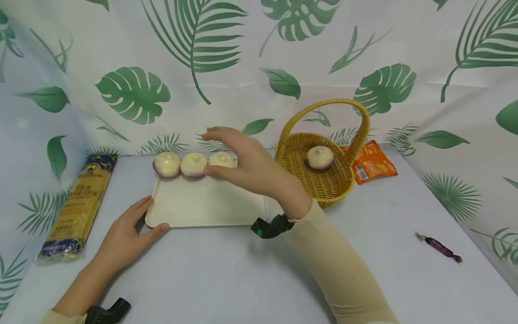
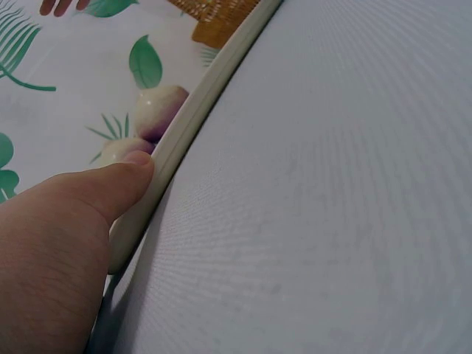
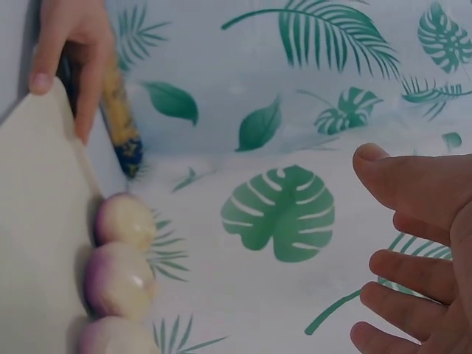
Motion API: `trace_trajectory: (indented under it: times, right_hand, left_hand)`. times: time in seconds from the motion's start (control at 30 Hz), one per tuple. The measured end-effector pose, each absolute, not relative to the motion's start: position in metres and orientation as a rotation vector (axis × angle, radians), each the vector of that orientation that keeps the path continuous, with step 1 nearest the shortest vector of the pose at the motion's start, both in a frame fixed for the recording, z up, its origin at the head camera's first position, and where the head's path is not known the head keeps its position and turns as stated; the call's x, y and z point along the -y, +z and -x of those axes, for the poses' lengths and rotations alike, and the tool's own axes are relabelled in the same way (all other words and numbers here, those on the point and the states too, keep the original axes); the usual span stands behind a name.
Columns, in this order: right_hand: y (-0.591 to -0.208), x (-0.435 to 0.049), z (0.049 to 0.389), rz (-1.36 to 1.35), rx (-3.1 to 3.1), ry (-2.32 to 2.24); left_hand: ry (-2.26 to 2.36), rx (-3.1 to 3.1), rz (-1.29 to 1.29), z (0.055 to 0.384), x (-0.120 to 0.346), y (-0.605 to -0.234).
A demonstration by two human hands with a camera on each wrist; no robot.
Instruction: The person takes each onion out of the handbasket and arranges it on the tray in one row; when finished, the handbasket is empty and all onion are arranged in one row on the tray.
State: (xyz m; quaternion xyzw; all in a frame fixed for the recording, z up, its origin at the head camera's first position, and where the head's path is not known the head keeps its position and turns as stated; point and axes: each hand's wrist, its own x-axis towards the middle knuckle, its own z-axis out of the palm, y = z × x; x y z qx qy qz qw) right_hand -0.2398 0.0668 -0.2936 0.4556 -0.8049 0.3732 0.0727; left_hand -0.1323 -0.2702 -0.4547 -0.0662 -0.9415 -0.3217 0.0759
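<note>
A cream rectangular tray (image 1: 210,207) lies on the table, its near left corner held by my left hand (image 1: 125,238). The thumb rests on the near rim and the fingers lie along the left side. Along the tray's far edge sit three white-and-purple onions in a row: the left onion (image 1: 166,164), the middle onion (image 1: 193,165) and the right onion (image 1: 221,160), partly covered by my right hand (image 1: 255,166). That hand hovers above the tray with fingers spread, holding nothing. One more onion (image 1: 320,158) lies in a yellow wicker basket (image 1: 311,184) to the right.
At the far left lies a long yellow-and-blue packet (image 1: 81,202). An orange packet (image 1: 372,162) sits behind the basket on its right. A small dark purple pen-like object (image 1: 440,248) lies at the right side of the table. A leaf-patterned cloth (image 1: 226,103) hangs behind.
</note>
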Motion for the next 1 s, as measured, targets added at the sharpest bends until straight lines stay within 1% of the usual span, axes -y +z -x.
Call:
trace_trajectory:
  times: [0.57,0.77,1.0]
  right_hand:
    - [-0.276,-0.095,0.228,-1.302,2.294,1.095]
    - [-0.270,-0.116,0.227,-1.217,2.261,1.120]
    - [-0.257,-0.146,0.224,-1.058,2.296,1.144]
  left_hand:
    - [-0.943,2.814,0.207,0.131,0.269,-0.457]
    - [-0.928,2.823,0.200,0.130,0.266,-0.457]
    - [-0.924,2.830,0.186,0.131,0.267,-0.457]
